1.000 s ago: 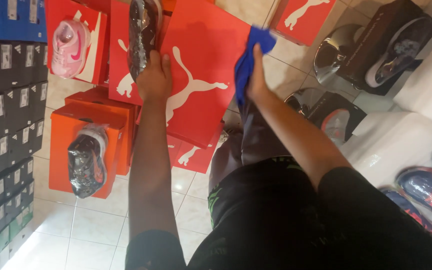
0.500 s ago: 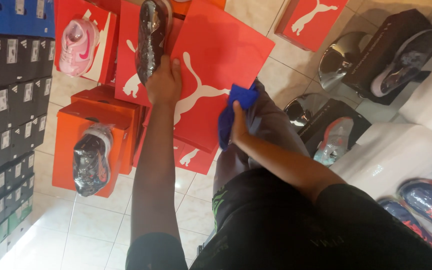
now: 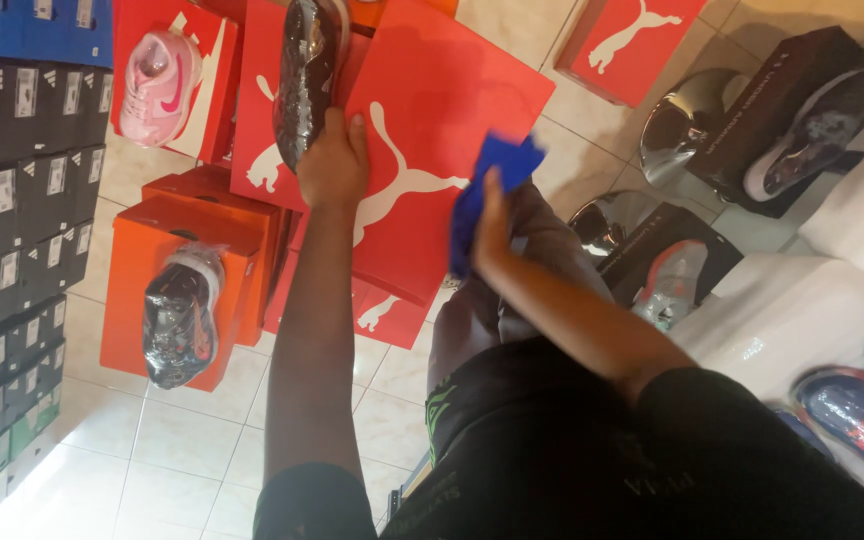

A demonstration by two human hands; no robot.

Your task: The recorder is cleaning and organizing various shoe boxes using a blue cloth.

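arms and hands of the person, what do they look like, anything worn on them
Both arms are bare from the short black sleeves down. Left hand and right hand are gloveless, with no watch, ring or band visible.
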